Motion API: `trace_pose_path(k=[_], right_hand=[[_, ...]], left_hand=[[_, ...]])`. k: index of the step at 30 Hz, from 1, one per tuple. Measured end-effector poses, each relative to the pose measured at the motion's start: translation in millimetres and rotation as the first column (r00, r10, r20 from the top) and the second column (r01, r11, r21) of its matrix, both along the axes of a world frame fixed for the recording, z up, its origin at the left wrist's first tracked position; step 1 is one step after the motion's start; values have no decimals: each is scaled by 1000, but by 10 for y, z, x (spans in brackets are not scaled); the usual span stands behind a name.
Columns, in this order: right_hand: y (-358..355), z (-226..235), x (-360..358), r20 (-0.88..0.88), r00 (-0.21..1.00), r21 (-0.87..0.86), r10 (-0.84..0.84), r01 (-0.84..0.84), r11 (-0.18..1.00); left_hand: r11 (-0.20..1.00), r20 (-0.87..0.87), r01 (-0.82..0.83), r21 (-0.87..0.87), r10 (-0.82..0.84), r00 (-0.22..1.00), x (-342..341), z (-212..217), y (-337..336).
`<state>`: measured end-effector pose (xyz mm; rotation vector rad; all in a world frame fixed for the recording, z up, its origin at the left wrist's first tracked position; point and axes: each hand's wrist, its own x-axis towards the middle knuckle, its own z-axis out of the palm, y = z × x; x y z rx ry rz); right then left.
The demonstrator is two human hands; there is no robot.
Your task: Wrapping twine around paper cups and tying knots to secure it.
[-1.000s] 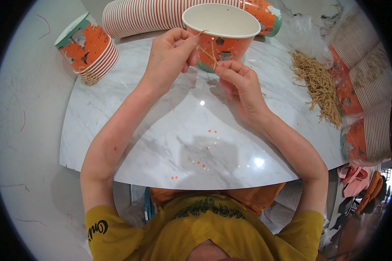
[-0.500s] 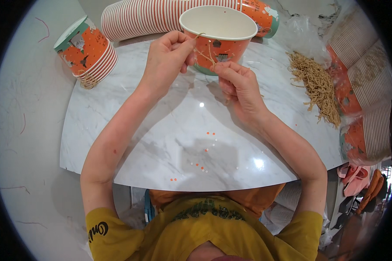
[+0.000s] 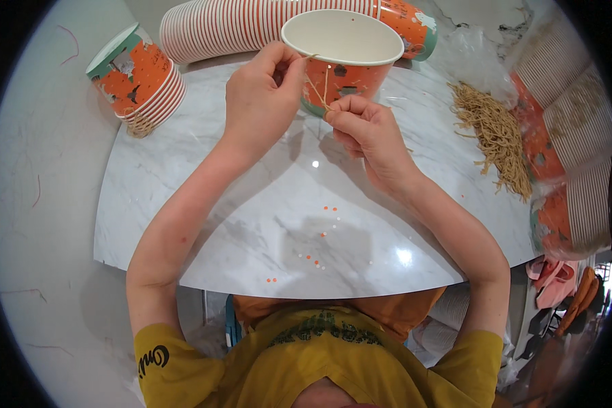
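An orange paper bucket [image 3: 360, 76] with a white rim and a green base stands upright in front of me. A thin tan string [image 3: 325, 85] runs from the near side of its wall, close below the rim. My left hand [image 3: 268, 85] is at the bucket's left side, thumb and fingers pinched on the string near the rim. Lower and to the right, my right hand [image 3: 368, 129] pinches the string's drawn-together strands between thumb and forefinger, just in front of the bucket. The left fingertips are partly hidden by the hand itself.
A long row of nested paper buckets [image 3: 217, 30] lies behind. A short stack of buckets [image 3: 132, 78] leans at the left. On the right are a heap of cut strings [image 3: 489, 132] and bagged buckets [image 3: 571, 156]. Small paper dots [image 3: 323, 234] dot the marble table [image 3: 251, 224].
My right hand has drawn the string slightly down and left, so its strands now run straighter. My left hand has turned a little, its back facing up more.
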<state>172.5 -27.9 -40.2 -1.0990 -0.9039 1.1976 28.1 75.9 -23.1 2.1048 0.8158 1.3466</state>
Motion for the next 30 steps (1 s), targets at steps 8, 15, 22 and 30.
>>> trace_pose_path(k=[8, 15, 22, 30], right_hand=[[-53, 75, -31, 103, 988, 112, 119, -130, 985], [-79, -12, -79, 184, 979, 214, 91, -130, 968], [-194, -290, -229, 144, 983, 97, 112, -126, 987], [-190, -364, -192, 283, 944, 43, 167, -186, 982]], left_hand=[[877, 22, -144, 458, 151, 988, 54, -72, 14], [841, -27, -137, 524, 178, 984, 65, -88, 2], [933, -157, 275, -232, -315, 936, -209, 145, -57], [832, -89, 379, -405, -449, 889, -464, -108, -165]])
